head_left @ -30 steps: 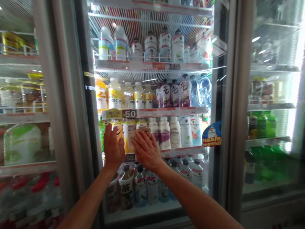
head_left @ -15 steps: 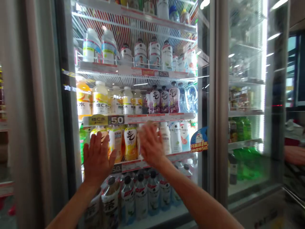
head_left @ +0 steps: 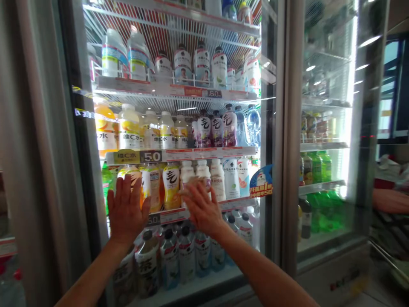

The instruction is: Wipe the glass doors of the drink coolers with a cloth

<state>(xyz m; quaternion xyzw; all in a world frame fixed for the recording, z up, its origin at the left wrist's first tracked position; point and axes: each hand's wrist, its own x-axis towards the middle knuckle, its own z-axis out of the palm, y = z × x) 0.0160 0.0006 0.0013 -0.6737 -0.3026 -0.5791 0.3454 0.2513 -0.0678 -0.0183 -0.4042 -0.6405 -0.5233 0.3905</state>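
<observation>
My left hand [head_left: 126, 211] is raised flat with fingers stretched and spread a little, against the glass door [head_left: 96, 273] of a lit drinks cooler. Behind its fingers stand orange-yellow bottles [head_left: 152, 187]. My right hand [head_left: 204, 211] lies flat on the same glass, fingers pointing up and left. Under its fingertips shows a beige, blurred patch that looks like a cloth [head_left: 194, 184], mostly covered by the hand. White-capped milk drink bottles [head_left: 218, 181] and a yellow bottle [head_left: 171, 187] are behind the glass around this hand.
Shelves of bottles fill the cooler, with a price strip [head_left: 198, 153] along each shelf. A blue sticker [head_left: 262, 181] is on the glass at right. Another glass-doored cooler section [head_left: 322, 251] stands to the right. Part of another person's arm [head_left: 388, 200] shows at the far right.
My view has turned right, so the cooler sits further left. The right hand has moved over the glass, from before the yellow bottles to before the milk drinks. The left hand stays flat.
</observation>
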